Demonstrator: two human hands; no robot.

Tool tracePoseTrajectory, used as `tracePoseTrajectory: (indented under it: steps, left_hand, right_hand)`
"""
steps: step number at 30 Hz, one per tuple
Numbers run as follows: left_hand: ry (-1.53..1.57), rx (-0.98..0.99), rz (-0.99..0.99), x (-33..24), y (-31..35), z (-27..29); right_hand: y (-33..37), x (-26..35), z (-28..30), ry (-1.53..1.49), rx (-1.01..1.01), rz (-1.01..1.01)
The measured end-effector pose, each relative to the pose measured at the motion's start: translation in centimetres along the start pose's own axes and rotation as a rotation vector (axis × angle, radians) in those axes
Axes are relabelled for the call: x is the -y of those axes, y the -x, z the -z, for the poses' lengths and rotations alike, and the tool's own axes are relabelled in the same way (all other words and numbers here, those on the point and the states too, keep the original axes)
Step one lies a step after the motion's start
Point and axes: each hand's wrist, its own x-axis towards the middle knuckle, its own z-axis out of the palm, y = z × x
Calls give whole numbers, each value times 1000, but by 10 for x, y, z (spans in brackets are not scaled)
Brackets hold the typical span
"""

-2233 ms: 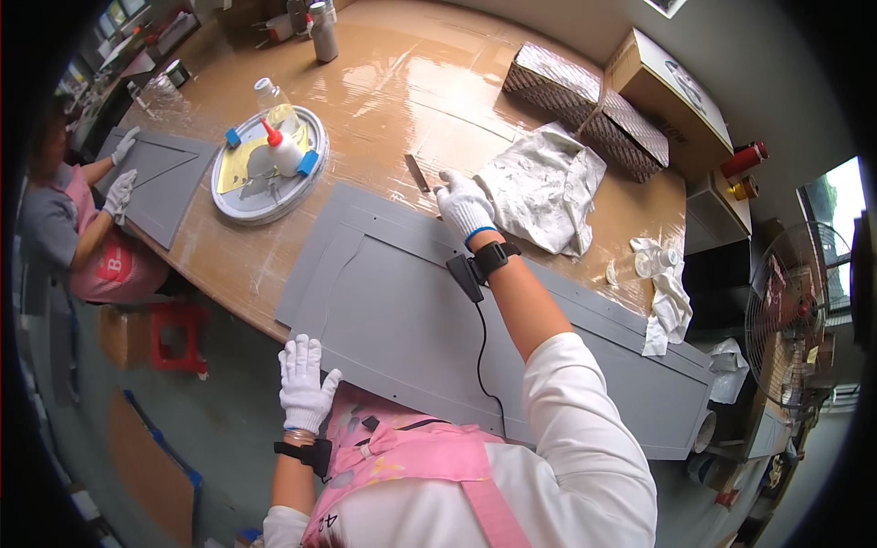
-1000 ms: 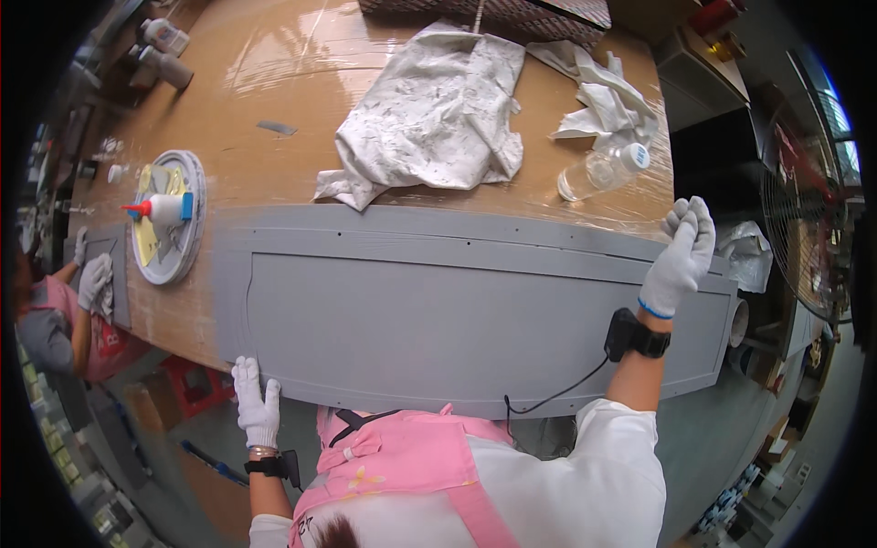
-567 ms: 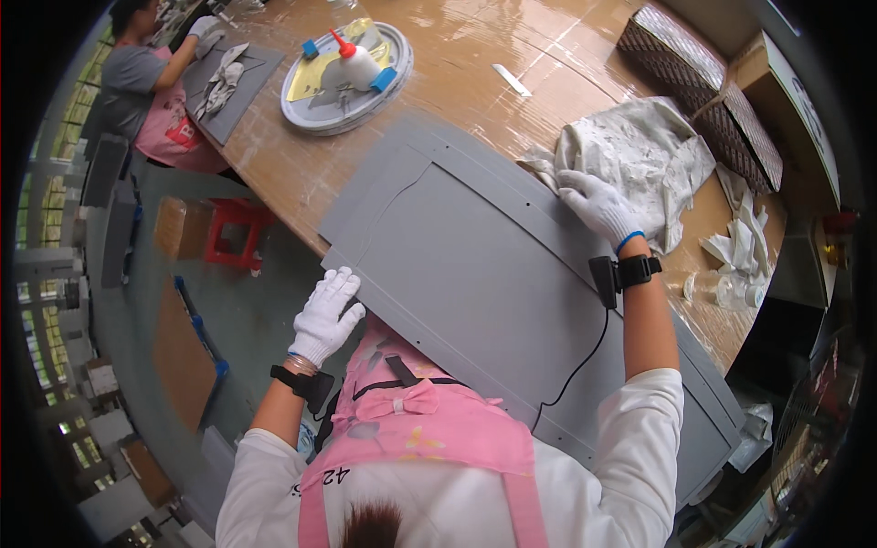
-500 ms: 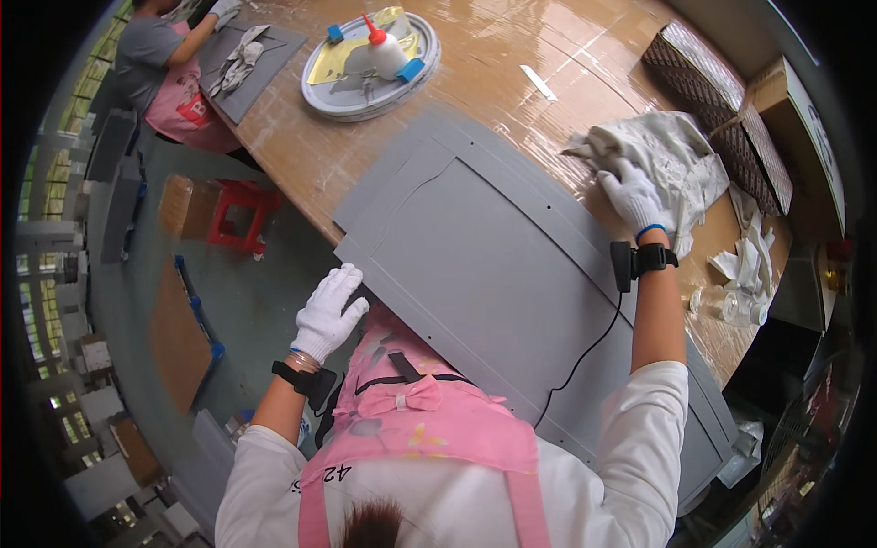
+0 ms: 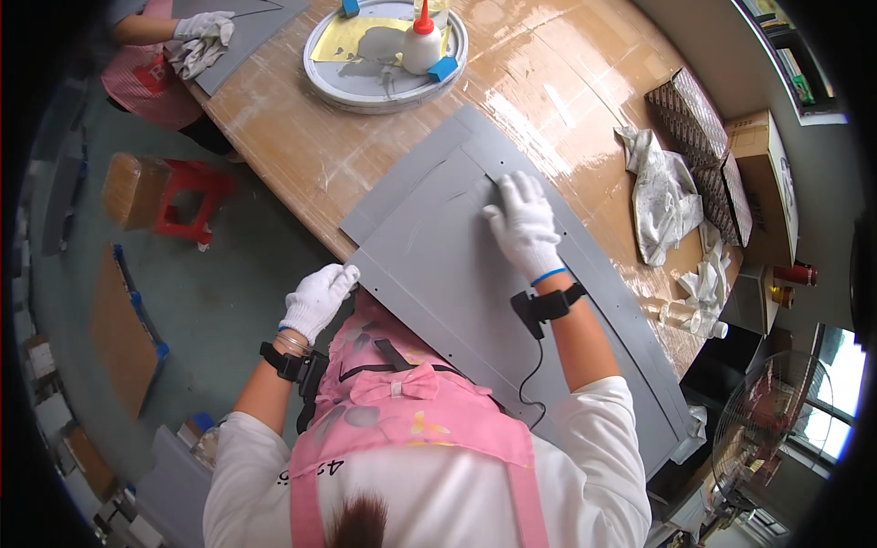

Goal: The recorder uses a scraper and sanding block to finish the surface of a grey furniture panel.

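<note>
A large flat grey panel [image 5: 429,265] lies across the table's near edge, with grooves along its borders and small dark holes. My left hand [image 5: 315,300], in a white knit glove, is at the panel's left corner, with its fingers closed on the edge. My right hand [image 5: 525,228], gloved the same way, rests flat on the panel's upper part, fingers stretched out and nothing seen in them. Its fingertips are beside a short dark groove near the far border. Beyond the panel's right side lies a crumpled, stained whitish cloth [image 5: 662,196].
Farther back stands a round grey lid [image 5: 365,108] carrying a white bottle with a red tip [image 5: 422,46], yellow sheet and blue blocks. Boxes [image 5: 763,173] and a clear bottle [image 5: 681,317] are at right. A red stool [image 5: 194,203] and a co-worker's gloved hand [image 5: 203,27] are at left.
My right hand has left the cloth and moved left onto the panel. The cloth now lies loose and less spread. My left hand's fingers have closed at the corner. The view has shifted.
</note>
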Motion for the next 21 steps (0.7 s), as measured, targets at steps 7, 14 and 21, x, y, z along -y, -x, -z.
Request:
tracePoseTrajectory:
  steps: [7, 14, 21]
  left_hand:
    - [35, 277, 117, -4, -22, 30]
    - [-14, 364, 38, 9, -39, 48]
    - [90, 262, 21, 45, -31, 75]
  right_hand:
    - [-56, 80, 43, -493, 590, -145]
    - [-167, 75, -5, -297, 68, -493]
    - [-230, 106, -47, -8, -31, -585]
